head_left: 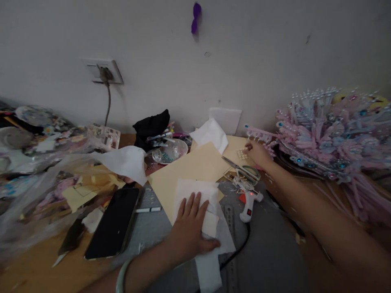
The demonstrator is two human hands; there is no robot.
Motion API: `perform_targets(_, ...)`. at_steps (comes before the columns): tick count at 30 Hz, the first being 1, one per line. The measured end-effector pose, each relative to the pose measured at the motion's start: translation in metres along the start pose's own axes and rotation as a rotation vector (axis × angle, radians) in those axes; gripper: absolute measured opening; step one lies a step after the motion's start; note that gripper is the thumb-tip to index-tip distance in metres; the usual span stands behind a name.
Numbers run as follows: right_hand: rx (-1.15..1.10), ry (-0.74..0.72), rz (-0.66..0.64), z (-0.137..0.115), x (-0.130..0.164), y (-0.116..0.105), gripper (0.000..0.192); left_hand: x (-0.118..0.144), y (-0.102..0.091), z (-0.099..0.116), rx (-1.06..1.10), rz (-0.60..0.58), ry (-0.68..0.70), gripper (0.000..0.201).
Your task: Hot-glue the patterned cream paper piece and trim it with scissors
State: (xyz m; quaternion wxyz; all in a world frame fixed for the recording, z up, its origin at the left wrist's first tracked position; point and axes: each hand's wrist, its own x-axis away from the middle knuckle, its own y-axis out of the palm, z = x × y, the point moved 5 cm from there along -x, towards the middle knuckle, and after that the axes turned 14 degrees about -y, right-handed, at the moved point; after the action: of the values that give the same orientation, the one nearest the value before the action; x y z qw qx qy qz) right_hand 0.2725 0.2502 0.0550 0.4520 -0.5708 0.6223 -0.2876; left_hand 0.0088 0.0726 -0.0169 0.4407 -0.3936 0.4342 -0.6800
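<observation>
Below grey wall (152, 44), apparently steadying white paper (225, 238) at lower centre with left hand (189, 221) spread flat; right of centre, with right hand (257, 153) at bead sheet (241, 154), unclear whether grasping; probably needing delicate pinching.

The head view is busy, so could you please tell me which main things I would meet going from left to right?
Dark-handled tool → phone → left hand → metal ruler → glue gun → pile of beaded pink decorations.
</observation>
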Motion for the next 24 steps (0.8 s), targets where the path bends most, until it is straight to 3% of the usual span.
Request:
perform_targets(2,-0.030,0.001,0.151,-0.014,0.014,-0.017,0.021,0.000,-0.004,0.001,0.058,-0.005,-0.008,0.099)
perform_targets(4,-0.121,-0.023,0.207,-0.034,0.037,-0.022,0.019,-0.001,-0.009,0.001,0.201,0.002,-0.016,0.097)
perform_targets(5,-0.318,-0.033,0.221,-0.045,0.052,-0.019,0.017,-0.002,-0.013,0.001,0.316,0.032,-0.018,0.093)
perform_targets(7,-0.629,-0.036,0.075,-0.071,0.085,-0.001,0.015,-0.003,-0.018,0.000,0.648,0.067,0.014,0.073)
perform_targets(10,-0.788,-0.019,-0.111,-0.103,0.133,0.033,0.010,-0.007,-0.015,0.002,1.174,-0.095,0.066,0.049)
perform_targets(12,-0.840,-0.003,-0.177,-0.116,0.154,0.053,0.008,-0.008,-0.008,0.004,1.297,-0.241,-0.016,0.032)
perform_targets(15,-0.894,-0.051,-0.233,-0.125,0.167,0.065,0.008,-0.009,-0.005,0.000,1.407,-0.251,-0.150,0.022)
perform_targets(17,-0.831,-0.115,-0.223,-0.122,0.169,0.058,0.012,-0.009,-0.007,-0.001,1.518,-0.239,-0.187,0.022)
perform_targets(20,-0.496,-0.225,-0.118,-0.101,0.162,0.027,0.017,-0.011,-0.010,-0.005,1.707,-0.198,-0.265,0.023)
perform_targets(22,-0.232,-0.184,-0.074,-0.076,0.151,0.005,0.024,-0.013,-0.012,-0.007,1.792,-0.186,-0.303,0.024)
perform_targets(24,0.120,-0.141,-0.143,-0.049,0.133,-0.010,0.029,-0.015,-0.013,-0.007,1.815,-0.196,-0.309,0.023)
